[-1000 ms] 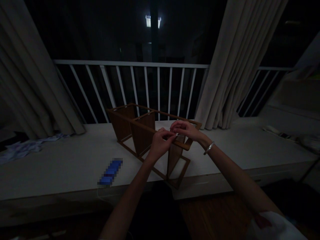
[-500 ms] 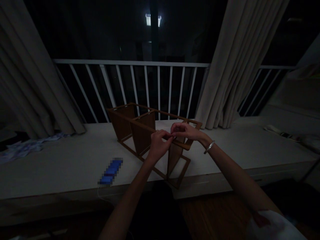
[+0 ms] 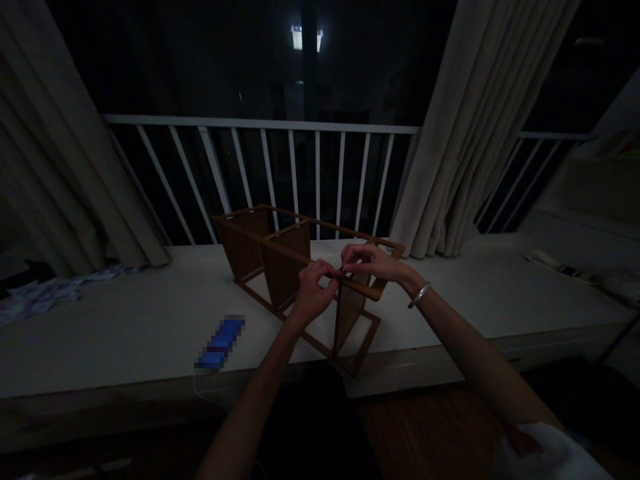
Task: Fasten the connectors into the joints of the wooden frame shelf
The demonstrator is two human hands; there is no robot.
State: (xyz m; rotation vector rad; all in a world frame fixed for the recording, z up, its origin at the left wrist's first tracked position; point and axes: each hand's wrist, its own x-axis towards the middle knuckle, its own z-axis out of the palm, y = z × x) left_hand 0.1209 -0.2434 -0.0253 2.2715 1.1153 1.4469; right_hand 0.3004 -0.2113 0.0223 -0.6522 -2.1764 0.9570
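Note:
A brown wooden shelf rack (image 3: 287,250) lies on its side on a white ledge, its shelf panels standing upright between the rails. My left hand (image 3: 317,288) is closed on the rack's near upper rail, thumb on the near side and fingers over the top. Just right of it, my right hand (image 3: 374,262) hovers at the same rail, thumb and index finger pinched together. Whatever sits between those fingertips is too small and dark to name. A silver bangle (image 3: 419,295) circles my right wrist.
A blue phone-like thing (image 3: 220,343), blurred out, lies on the white ledge (image 3: 150,320) with a pale cable. White railings (image 3: 265,125) and beige curtains (image 3: 440,133) stand behind. Crumpled patterned cloth or paper (image 3: 45,293) rests at far left.
My left fingertips have shifted slightly left and down onto the rail, parting from the right fingertips. My right hand has hardly moved, and the rack stays in place.

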